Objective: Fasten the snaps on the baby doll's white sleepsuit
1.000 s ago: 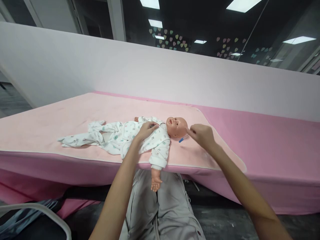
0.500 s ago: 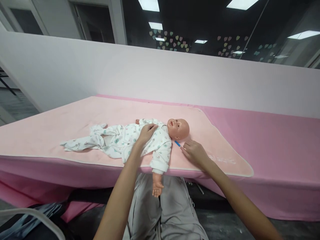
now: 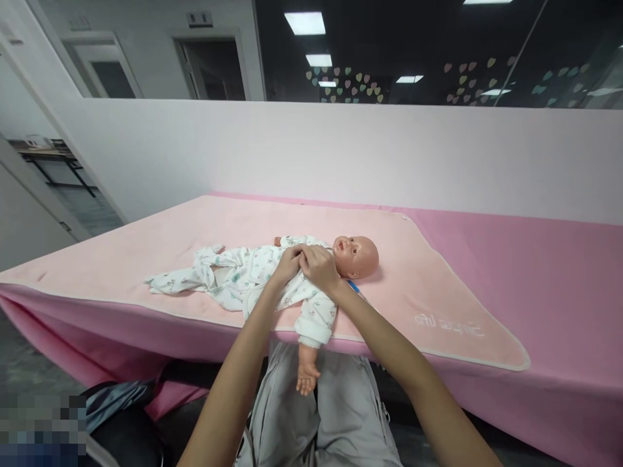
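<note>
A baby doll (image 3: 292, 275) is lying on its back on a pale pink mat (image 3: 146, 240), close to the mat's near edge and roughly midway along it, with its bare head (image 3: 360, 256) pointing toward the right end and its legs toward the left end. The doll is wearing a white printed romper (image 3: 228, 275), whose empty-looking leg portions are trailing flat toward the left. One doll arm (image 3: 309, 350) is hanging over the near edge, its small hand dangling above the person's grey trousers (image 3: 335, 415). The left hand (image 3: 288, 264) is resting on the doll's chest with its fingers laid on the fabric; whether they are pinching cloth cannot be told. The right hand (image 3: 318, 267) is lying just beside it, touching it, at the doll's collar near the chin, with its fingers curled down on the garment; its exact grip is likewise not discernible. A small blue object (image 3: 353, 286), too small to identify, is lying on the mat just beside the doll's neck, partly behind the right forearm. The mat is covering a brighter pink tablecloth (image 3: 535, 259), which is showing along the right end and draping over the near edge. A pale partition wall (image 3: 341, 152) is standing behind the far edge.
</note>
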Action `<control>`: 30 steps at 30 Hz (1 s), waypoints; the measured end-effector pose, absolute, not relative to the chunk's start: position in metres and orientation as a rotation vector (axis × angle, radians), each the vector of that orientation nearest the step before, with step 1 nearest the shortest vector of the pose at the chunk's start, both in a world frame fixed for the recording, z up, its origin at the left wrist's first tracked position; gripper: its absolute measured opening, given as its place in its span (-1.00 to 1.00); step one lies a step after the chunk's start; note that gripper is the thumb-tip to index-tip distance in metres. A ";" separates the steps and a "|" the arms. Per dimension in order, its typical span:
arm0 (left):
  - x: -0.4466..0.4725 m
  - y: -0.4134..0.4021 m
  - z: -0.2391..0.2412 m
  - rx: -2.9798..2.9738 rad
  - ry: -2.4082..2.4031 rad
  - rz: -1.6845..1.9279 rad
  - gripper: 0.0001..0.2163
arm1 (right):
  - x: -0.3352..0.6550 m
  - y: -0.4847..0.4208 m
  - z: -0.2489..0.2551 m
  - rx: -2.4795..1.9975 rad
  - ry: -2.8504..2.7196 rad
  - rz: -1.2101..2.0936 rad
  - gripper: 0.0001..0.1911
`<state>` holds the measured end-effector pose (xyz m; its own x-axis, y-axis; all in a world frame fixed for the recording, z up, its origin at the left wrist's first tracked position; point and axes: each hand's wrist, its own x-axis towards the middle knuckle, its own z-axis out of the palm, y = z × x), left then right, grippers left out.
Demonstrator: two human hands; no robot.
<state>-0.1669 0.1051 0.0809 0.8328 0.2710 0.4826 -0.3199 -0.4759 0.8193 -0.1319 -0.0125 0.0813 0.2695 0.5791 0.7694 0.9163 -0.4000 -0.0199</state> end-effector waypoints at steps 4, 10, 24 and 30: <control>-0.167 0.104 0.085 1.906 -0.111 0.637 -0.78 | -0.128 -0.024 0.077 -2.039 -1.326 -0.862 -0.54; -0.170 0.103 0.084 1.850 -0.099 0.596 -0.79 | -0.127 -0.025 0.079 -1.980 -1.367 -0.780 -0.43; -0.168 0.102 0.082 1.762 -0.049 0.552 -0.78 | -0.128 -0.024 0.076 -1.971 -1.252 -0.754 -0.41; -0.166 0.103 0.081 1.754 -0.050 0.547 -0.81 | -0.131 -0.025 0.080 -2.014 -1.195 -0.752 -0.38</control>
